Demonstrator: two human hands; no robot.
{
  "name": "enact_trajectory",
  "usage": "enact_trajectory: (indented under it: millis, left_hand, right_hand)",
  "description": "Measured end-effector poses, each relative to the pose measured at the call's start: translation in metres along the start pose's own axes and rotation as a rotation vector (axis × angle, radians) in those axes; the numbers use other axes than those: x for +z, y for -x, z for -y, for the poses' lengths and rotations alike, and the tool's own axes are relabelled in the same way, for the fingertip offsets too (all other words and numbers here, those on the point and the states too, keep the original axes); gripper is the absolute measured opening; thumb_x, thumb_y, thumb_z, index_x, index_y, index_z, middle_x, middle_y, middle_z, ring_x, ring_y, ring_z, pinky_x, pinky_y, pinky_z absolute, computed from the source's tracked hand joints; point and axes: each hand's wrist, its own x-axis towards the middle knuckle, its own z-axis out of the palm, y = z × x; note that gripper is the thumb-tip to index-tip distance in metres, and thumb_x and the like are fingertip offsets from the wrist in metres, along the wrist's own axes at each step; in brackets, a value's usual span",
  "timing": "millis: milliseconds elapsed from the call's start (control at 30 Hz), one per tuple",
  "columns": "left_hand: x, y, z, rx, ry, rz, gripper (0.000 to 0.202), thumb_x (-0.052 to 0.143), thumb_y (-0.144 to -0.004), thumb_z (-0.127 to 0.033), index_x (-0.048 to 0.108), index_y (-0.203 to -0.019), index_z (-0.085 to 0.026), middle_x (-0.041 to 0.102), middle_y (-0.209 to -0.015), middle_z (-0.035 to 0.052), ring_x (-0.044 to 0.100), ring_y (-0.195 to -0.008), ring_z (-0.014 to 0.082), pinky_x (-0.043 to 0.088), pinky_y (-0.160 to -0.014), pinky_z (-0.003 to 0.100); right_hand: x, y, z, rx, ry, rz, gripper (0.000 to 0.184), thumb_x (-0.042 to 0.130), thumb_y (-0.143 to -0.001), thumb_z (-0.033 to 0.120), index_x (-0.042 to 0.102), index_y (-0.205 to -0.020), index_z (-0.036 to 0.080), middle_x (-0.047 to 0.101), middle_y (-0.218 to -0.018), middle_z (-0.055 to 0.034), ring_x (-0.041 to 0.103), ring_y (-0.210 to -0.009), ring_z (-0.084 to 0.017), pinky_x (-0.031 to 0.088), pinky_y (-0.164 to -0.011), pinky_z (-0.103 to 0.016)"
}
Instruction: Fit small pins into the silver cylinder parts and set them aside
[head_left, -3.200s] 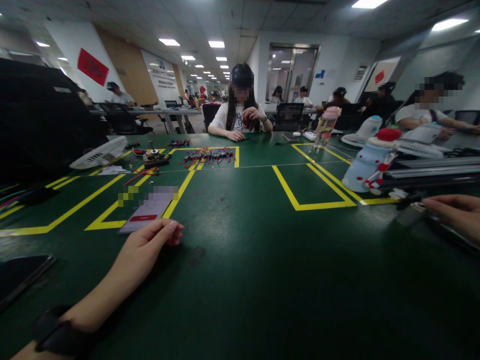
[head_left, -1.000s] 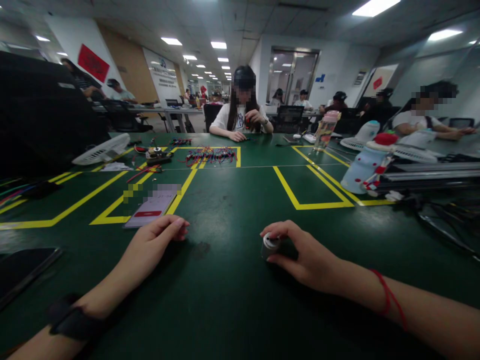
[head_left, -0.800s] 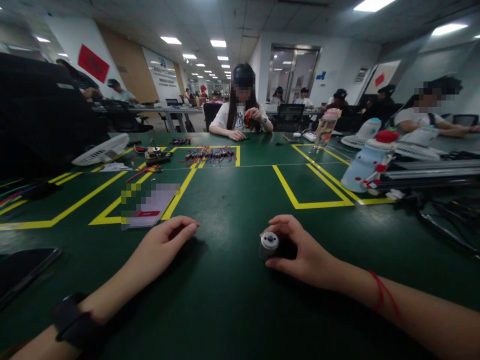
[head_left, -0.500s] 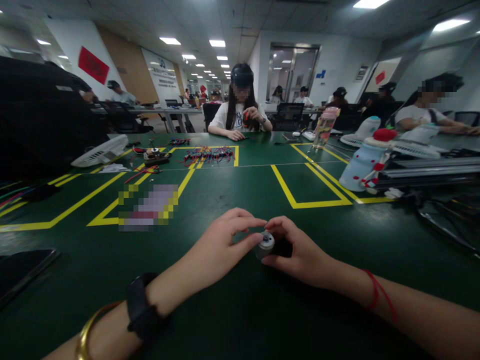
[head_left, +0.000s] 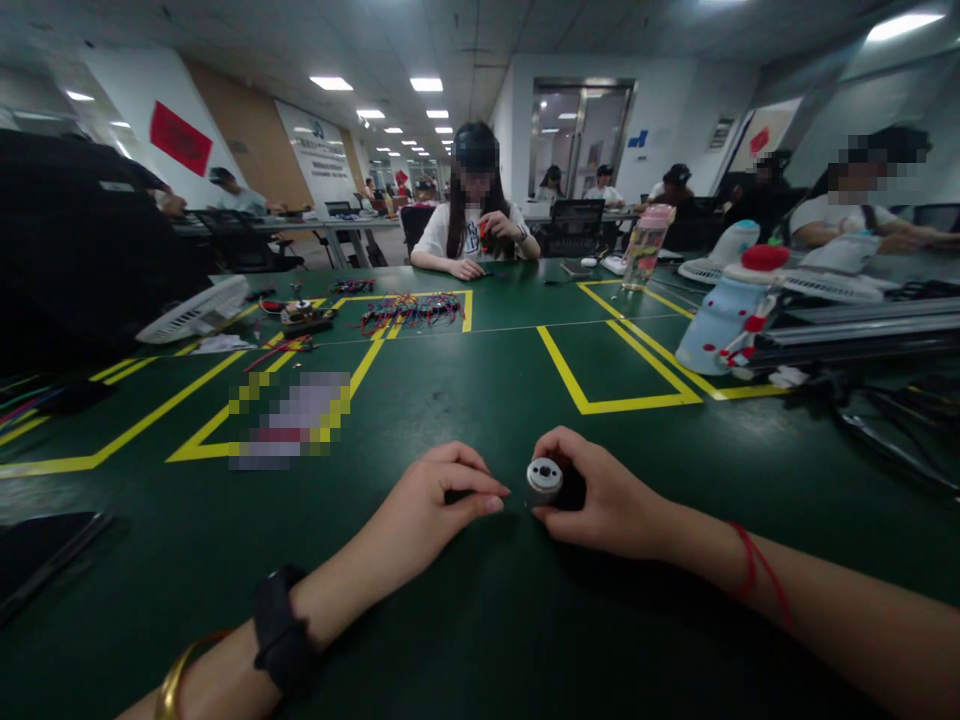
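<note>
Motor (head_left: 543, 480) gripped by right hand (head_left: 609, 502); left hand (head_left: 433, 502) apparently pinched beside.

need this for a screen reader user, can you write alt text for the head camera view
A person's right hand grips a small grey cylinder at a green table marked with yellow tape; the left hand, fingers pinched, sits just beside it. Farther across lie coloured wires, and a seated person works at the far edge.
</note>
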Motion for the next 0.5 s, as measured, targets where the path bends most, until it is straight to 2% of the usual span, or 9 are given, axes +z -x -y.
enact_trajectory:
  millis: [133, 267, 400, 500]
  left_hand:
    - [0.016, -0.002, 0.003, 0.045, -0.153, -0.005, 0.014, 0.067, -0.082, -0.035, 0.076, -0.093, -0.037, 0.064, -0.099, 0.0007, 0.057, -0.094, 0.0214, 0.042, -0.083, 0.038]
    - [0.019, -0.004, 0.003, 0.042, -0.258, -0.005, 0.015, 0.07, -0.079, -0.038, 0.075, -0.093, -0.042, 0.066, -0.097, -0.0007, 0.056, -0.094, 0.023, 0.038, -0.081, 0.039]
    - [0.014, -0.003, 0.005, 0.016, -0.157, 0.011, 0.018, 0.069, -0.081, -0.034, 0.074, -0.099, -0.036, 0.066, -0.098, 0.0005, 0.057, -0.095, 0.022, 0.04, -0.083, 0.037]
    - [0.012, -0.002, 0.005, 0.026, -0.159, 0.02, 0.017, 0.068, -0.082, -0.032, 0.074, -0.098, -0.034, 0.067, -0.099, 0.001, 0.058, -0.096, 0.0225, 0.04, -0.084, 0.038]
  right_hand:
    - [0.001, 0.0, -0.003, -0.009, 0.023, -0.036, 0.037, 0.065, -0.069, 0.023, 0.046, -0.101, 0.02, 0.057, -0.089, -0.0003, 0.051, -0.075, -0.01, 0.042, -0.064, -0.023]
    - [0.002, 0.001, -0.004, 0.013, 0.041, -0.038, 0.035, 0.064, -0.071, 0.024, 0.045, -0.1, 0.02, 0.057, -0.09, -0.0009, 0.051, -0.076, -0.01, 0.042, -0.065, -0.023]
    - [0.002, 0.001, -0.004, 0.004, 0.051, -0.04, 0.036, 0.064, -0.07, 0.023, 0.046, -0.1, 0.019, 0.057, -0.09, -0.0011, 0.051, -0.077, -0.011, 0.041, -0.066, -0.024]
    - [0.001, 0.001, -0.003, 0.002, 0.06, -0.043, 0.036, 0.064, -0.07, 0.024, 0.046, -0.1, 0.019, 0.056, -0.09, -0.0012, 0.051, -0.077, -0.011, 0.041, -0.067, -0.024]
